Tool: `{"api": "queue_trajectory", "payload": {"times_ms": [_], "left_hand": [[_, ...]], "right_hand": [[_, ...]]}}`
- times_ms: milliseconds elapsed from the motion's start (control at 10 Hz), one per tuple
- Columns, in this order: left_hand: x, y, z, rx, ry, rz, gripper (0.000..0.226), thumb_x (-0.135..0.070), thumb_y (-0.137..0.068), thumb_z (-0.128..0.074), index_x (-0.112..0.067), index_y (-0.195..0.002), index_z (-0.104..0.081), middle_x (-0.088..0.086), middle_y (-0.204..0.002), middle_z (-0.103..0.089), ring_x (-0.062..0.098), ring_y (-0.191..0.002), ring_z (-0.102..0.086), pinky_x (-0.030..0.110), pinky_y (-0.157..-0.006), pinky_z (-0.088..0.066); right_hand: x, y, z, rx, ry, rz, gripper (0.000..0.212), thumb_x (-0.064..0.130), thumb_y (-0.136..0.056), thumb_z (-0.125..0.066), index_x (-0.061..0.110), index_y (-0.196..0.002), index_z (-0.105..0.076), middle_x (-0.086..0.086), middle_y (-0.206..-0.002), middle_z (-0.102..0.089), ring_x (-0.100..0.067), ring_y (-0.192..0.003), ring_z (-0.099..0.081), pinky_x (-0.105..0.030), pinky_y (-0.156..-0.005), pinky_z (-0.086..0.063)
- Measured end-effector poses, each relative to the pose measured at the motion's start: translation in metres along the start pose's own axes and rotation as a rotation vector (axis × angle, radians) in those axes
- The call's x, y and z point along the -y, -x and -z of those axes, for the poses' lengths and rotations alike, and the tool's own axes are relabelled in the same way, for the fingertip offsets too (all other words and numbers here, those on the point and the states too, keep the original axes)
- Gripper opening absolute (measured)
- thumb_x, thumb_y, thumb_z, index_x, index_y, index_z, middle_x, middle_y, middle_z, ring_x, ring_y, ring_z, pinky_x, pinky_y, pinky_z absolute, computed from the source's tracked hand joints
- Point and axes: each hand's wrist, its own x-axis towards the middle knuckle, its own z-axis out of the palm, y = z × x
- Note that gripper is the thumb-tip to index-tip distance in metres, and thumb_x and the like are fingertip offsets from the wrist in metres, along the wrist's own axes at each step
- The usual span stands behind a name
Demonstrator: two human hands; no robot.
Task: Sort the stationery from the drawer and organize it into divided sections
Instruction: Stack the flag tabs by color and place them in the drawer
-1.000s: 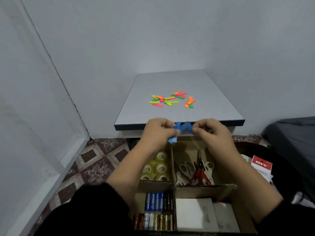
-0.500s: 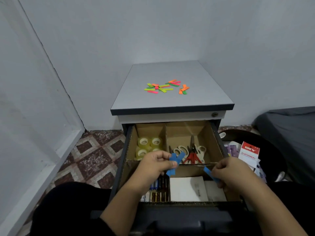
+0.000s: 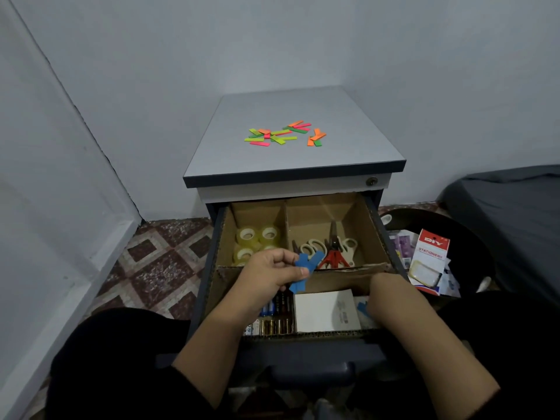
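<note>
the left hand (image 3: 269,275) pinches a few blue paper strips (image 3: 304,269) between thumb and curled fingers, holding them over the cardboard divider (image 3: 351,269) of the open drawer (image 3: 303,350). just beyond this hand, in the far left section, sit rolls of clear tape (image 3: 257,241); to its right, in the far right section, lie scissors (image 3: 330,251) with cream and red handles. under the left hand, in the near left section, lie batteries (image 3: 274,319). the right hand (image 3: 385,298) reaches down into the near right section, its fingers out of sight behind its back, so whether they grip anything cannot be told; a blue strip (image 3: 362,307) shows just at its left edge, beside a white notepad (image 3: 325,310). well beyond both hands, neon paper strips (image 3: 283,136) lie scattered on the grey cabinet top (image 3: 291,159). off to the right of the right hand, a red and white stationery pack (image 3: 430,256) lies on the floor.
</note>
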Motion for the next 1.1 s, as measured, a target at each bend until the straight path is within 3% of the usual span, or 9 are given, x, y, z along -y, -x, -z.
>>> {"api": "queue_trajectory", "payload": {"times_ms": [200, 400, 500, 600, 700, 800, 900, 1000, 1100], "left_hand": [[0.001, -0.001, 0.0, 0.001, 0.001, -0.004, 0.014, -0.004, -0.08, -0.072, -0.017, -0.077, -0.065, -0.002, -0.067, -0.068, 0.003, -0.058, -0.057, 0.015, -0.053, -0.042], [0.0, 0.002, -0.001, -0.006, 0.016, -0.018, 0.015, 0.0, -0.08, -0.071, -0.013, -0.079, -0.063, -0.006, -0.059, -0.065, -0.001, -0.051, -0.055, 0.015, -0.052, -0.041], [-0.003, 0.004, -0.007, -0.009, -0.119, -0.083, 0.016, -0.002, -0.08, -0.072, -0.017, -0.08, -0.065, -0.001, -0.073, -0.065, 0.005, -0.064, -0.059, 0.015, -0.062, -0.051], [-0.008, 0.004, -0.024, 0.133, -0.628, -0.224, 0.01, -0.016, -0.086, -0.067, -0.027, -0.086, -0.066, -0.011, -0.086, -0.063, 0.002, -0.077, -0.059, 0.024, -0.074, -0.053], [-0.016, -0.002, -0.049, 0.279, -1.078, -0.456, 0.012, -0.023, -0.091, -0.058, -0.029, -0.099, -0.065, -0.007, -0.096, -0.063, 0.011, -0.088, -0.057, 0.033, -0.076, -0.05], [-0.017, -0.014, -0.073, 0.399, -1.261, -0.594, 0.018, -0.016, -0.092, -0.054, -0.023, -0.106, -0.062, 0.002, -0.098, -0.062, 0.021, -0.089, -0.057, 0.035, -0.071, -0.048], [-0.016, -0.023, -0.089, 0.515, -1.364, -0.635, 0.025, -0.007, -0.091, -0.053, -0.016, -0.113, -0.061, 0.007, -0.097, -0.06, 0.025, -0.086, -0.058, 0.038, -0.069, -0.051], [-0.014, -0.029, -0.095, 0.565, -1.373, -0.603, 0.025, -0.005, -0.091, -0.053, -0.013, -0.113, -0.061, 0.009, -0.098, -0.06, 0.025, -0.086, -0.059, 0.039, -0.07, -0.053], [-0.013, -0.032, -0.097, 0.59, -1.342, -0.534, 0.026, -0.003, -0.091, -0.053, -0.011, -0.114, -0.062, 0.009, -0.1, -0.061, 0.024, -0.086, -0.059, 0.034, -0.068, -0.051]], "right_hand": [[0.001, 0.0, 0.001, 0.019, 0.022, -0.017, 0.021, 0.012, -0.091, -0.053, 0.009, -0.11, -0.063, -0.008, -0.113, -0.062, -0.024, -0.104, -0.061, -0.031, -0.081, -0.049], [0.004, 0.001, 0.023, 0.163, 0.039, -0.056, 0.031, 0.016, -0.093, -0.057, 0.004, -0.121, -0.056, -0.012, -0.128, -0.055, -0.025, -0.117, -0.055, -0.03, -0.094, -0.046], [-0.002, 0.003, 0.036, 0.176, -0.033, -0.105, 0.021, 0.018, -0.09, -0.061, 0.005, -0.106, -0.058, -0.01, -0.122, -0.06, -0.022, -0.111, -0.061, -0.027, -0.094, -0.049], [-0.021, 0.002, 0.033, 0.02, -0.248, -0.016, 0.021, 0.015, -0.09, -0.054, 0.001, -0.101, -0.065, -0.011, -0.093, -0.069, -0.023, -0.081, -0.069, -0.03, -0.069, -0.058], [-0.027, 0.0, 0.04, 0.012, -0.341, -0.016, 0.02, 0.015, -0.092, -0.053, 0.001, -0.1, -0.066, -0.005, -0.077, -0.065, -0.013, -0.058, -0.061, -0.016, -0.047, -0.048], [-0.028, -0.002, 0.046, 0.083, -0.455, -0.119, 0.014, 0.012, -0.091, -0.058, 0.004, -0.099, -0.067, -0.01, -0.076, -0.07, -0.021, -0.067, -0.07, -0.035, -0.07, -0.06], [-0.028, -0.001, 0.051, 0.112, -0.471, -0.138, 0.015, 0.012, -0.094, -0.054, 0.009, -0.102, -0.066, -0.011, -0.076, -0.07, -0.024, -0.074, -0.071, -0.039, -0.075, -0.059], [-0.028, 0.001, 0.057, 0.21, -0.523, -0.161, 0.023, 0.015, -0.097, -0.05, 0.01, -0.117, -0.06, -0.01, -0.08, -0.068, -0.023, -0.079, -0.068, -0.032, -0.071, -0.055], [-0.028, 0.0, 0.058, 0.222, -0.537, -0.152, 0.027, 0.014, -0.097, -0.05, 0.01, -0.122, -0.058, -0.011, -0.086, -0.069, -0.023, -0.083, -0.068, -0.034, -0.077, -0.056]]}}
